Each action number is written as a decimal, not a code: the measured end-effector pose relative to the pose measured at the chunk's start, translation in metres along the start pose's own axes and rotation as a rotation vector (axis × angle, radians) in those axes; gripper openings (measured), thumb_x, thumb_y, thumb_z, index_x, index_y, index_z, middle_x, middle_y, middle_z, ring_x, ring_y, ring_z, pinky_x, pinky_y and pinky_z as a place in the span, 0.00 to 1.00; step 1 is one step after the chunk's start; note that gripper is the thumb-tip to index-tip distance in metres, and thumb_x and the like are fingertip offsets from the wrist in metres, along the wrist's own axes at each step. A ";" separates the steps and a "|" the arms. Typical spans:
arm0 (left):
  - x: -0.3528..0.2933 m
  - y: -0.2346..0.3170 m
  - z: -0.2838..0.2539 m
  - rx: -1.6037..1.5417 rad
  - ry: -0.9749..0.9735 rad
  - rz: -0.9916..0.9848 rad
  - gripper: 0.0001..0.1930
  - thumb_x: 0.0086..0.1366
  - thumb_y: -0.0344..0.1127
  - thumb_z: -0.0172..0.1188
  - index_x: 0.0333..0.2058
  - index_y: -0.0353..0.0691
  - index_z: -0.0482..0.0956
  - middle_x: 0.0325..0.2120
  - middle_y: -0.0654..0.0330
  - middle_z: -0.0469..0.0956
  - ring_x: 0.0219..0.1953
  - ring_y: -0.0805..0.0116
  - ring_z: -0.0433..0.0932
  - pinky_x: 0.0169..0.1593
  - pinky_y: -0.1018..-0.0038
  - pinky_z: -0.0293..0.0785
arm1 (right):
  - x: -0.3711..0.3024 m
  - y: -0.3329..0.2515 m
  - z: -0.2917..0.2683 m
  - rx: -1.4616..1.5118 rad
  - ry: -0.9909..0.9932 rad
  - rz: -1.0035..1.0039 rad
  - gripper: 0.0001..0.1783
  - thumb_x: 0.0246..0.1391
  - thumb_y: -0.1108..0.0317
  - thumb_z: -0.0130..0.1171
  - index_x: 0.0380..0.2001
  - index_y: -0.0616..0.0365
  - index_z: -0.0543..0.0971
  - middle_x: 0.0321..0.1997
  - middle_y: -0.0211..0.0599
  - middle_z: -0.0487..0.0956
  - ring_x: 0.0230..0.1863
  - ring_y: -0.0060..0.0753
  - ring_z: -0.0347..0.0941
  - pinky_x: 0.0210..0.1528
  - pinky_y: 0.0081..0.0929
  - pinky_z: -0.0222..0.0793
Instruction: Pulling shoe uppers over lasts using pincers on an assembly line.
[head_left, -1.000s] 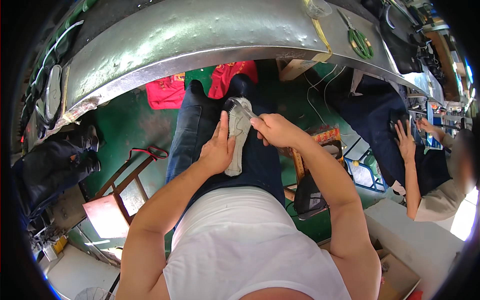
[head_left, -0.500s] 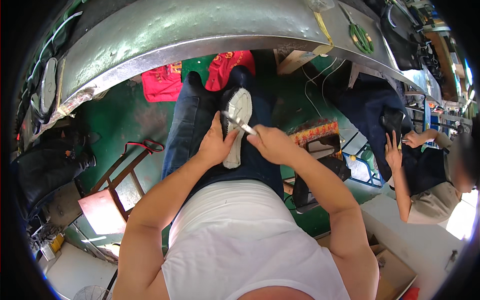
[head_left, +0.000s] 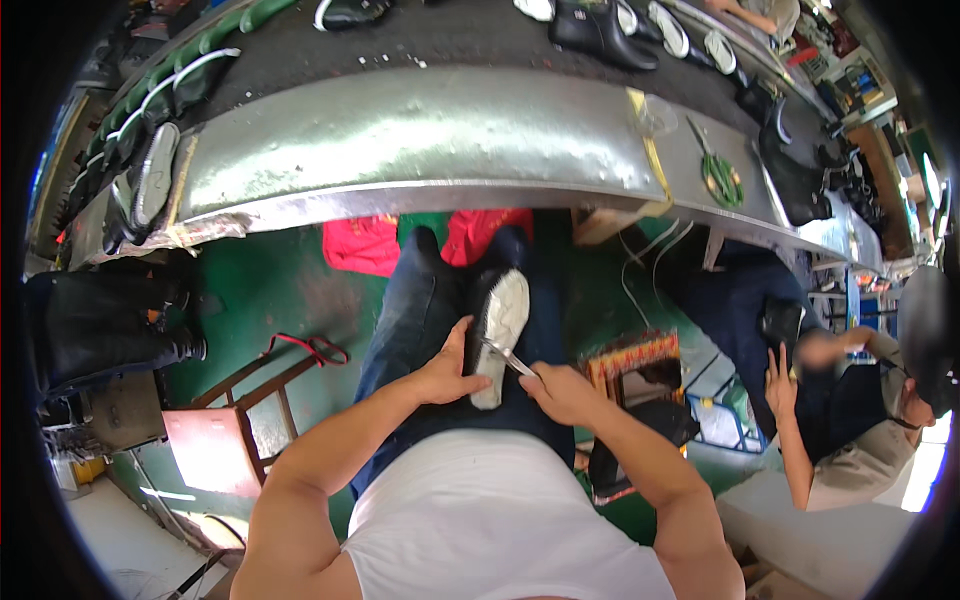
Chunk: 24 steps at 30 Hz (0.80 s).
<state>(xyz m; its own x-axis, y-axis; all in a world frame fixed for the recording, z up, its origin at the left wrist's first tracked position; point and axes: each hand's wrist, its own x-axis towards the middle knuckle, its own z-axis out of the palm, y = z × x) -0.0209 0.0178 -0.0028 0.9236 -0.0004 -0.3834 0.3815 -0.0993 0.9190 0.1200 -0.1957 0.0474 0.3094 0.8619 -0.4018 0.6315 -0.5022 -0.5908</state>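
A dark shoe [head_left: 507,303] lies upside down across my lap, its whitish underside facing up. My left hand [head_left: 445,374] grips its left side, with the thumb on the near part of the underside and the fingers along the edge. In my right hand [head_left: 562,392] is a silver pliers-like tool [head_left: 508,357], its far end touching or just over the left edge of the underside, close to my left fingers. My right fingers are closed around the handle. The shoe's upper is mostly hidden beneath it.
Ahead runs a metal-edged bench [head_left: 400,130] with black shoes [head_left: 600,35] along its dark belt and green-handled scissors [head_left: 722,178]. A co-worker [head_left: 850,400] sits at right with a dark shoe. A wooden chair [head_left: 215,445] stands at left; red cloths [head_left: 362,245] hang under the bench.
My view has tilted up, showing more of the bench. The tool has moved along the shoe's underside toward its near end. Both hands keep their holds.
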 end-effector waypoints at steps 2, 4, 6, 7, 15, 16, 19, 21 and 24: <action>0.023 0.005 -0.010 0.123 0.198 0.002 0.49 0.58 0.48 0.69 0.67 0.30 0.48 0.61 0.37 0.63 0.65 0.47 0.64 0.66 0.63 0.60 | -0.006 0.013 0.014 0.527 0.080 0.103 0.20 0.67 0.56 0.47 0.35 0.65 0.73 0.28 0.47 0.81 0.30 0.45 0.80 0.35 0.37 0.74; 0.060 -0.005 -0.004 -0.277 0.282 -0.125 0.40 0.63 0.49 0.65 0.63 0.29 0.59 0.54 0.42 0.72 0.58 0.53 0.72 0.60 0.64 0.68 | -0.007 0.027 0.031 0.621 0.092 0.116 0.22 0.69 0.55 0.44 0.37 0.66 0.74 0.29 0.40 0.80 0.29 0.32 0.79 0.33 0.29 0.73; 0.064 0.005 -0.011 -0.306 0.259 -0.099 0.37 0.65 0.49 0.62 0.62 0.29 0.61 0.52 0.45 0.74 0.55 0.57 0.74 0.58 0.65 0.70 | -0.009 0.038 0.041 0.972 0.179 0.231 0.23 0.71 0.53 0.42 0.43 0.66 0.73 0.32 0.37 0.78 0.30 0.28 0.76 0.33 0.26 0.72; 0.061 0.017 -0.015 -0.333 0.230 -0.084 0.33 0.67 0.48 0.60 0.61 0.28 0.64 0.50 0.48 0.76 0.52 0.62 0.75 0.55 0.66 0.72 | -0.009 0.046 0.044 1.034 0.167 0.221 0.25 0.71 0.51 0.41 0.44 0.65 0.73 0.34 0.38 0.78 0.30 0.29 0.76 0.34 0.25 0.72; -0.020 0.196 -0.109 -0.409 0.202 0.145 0.27 0.69 0.40 0.59 0.61 0.29 0.65 0.50 0.55 0.76 0.51 0.71 0.74 0.54 0.74 0.71 | -0.006 0.053 0.038 1.177 0.113 0.269 0.24 0.71 0.51 0.41 0.43 0.65 0.73 0.33 0.38 0.78 0.30 0.30 0.77 0.35 0.27 0.73; -0.012 0.220 -0.129 -0.351 0.154 0.210 0.29 0.69 0.42 0.59 0.61 0.29 0.64 0.49 0.54 0.76 0.49 0.70 0.75 0.52 0.73 0.73 | -0.002 0.056 0.037 1.221 0.075 0.256 0.25 0.71 0.50 0.41 0.44 0.64 0.73 0.34 0.39 0.78 0.31 0.32 0.77 0.36 0.28 0.73; 0.045 0.297 -0.183 0.344 0.326 0.266 0.31 0.65 0.51 0.62 0.55 0.29 0.71 0.40 0.49 0.81 0.42 0.66 0.80 0.47 0.70 0.75 | 0.004 0.063 0.037 1.250 0.029 0.255 0.24 0.71 0.50 0.41 0.44 0.64 0.73 0.34 0.40 0.78 0.31 0.32 0.77 0.36 0.29 0.73; 0.102 0.330 -0.220 0.905 0.417 0.440 0.32 0.64 0.56 0.58 0.50 0.27 0.72 0.40 0.36 0.79 0.45 0.41 0.79 0.50 0.57 0.73 | 0.009 0.058 0.032 1.242 0.020 0.252 0.24 0.71 0.51 0.41 0.44 0.64 0.73 0.34 0.40 0.78 0.32 0.32 0.77 0.37 0.29 0.73; 0.192 0.354 -0.254 1.422 0.429 0.276 0.35 0.64 0.50 0.58 0.60 0.29 0.62 0.46 0.39 0.78 0.49 0.42 0.78 0.53 0.57 0.72 | 0.018 0.058 0.030 1.251 0.005 0.242 0.24 0.71 0.50 0.41 0.44 0.64 0.73 0.35 0.40 0.79 0.32 0.33 0.77 0.37 0.30 0.74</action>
<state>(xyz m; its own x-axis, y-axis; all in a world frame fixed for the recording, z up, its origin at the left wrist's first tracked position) 0.3017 0.2348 0.2724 0.9947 0.0776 0.0677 0.0772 -0.9970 0.0084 0.1407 -0.2118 -0.0148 0.3272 0.7382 -0.5900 -0.5386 -0.3673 -0.7583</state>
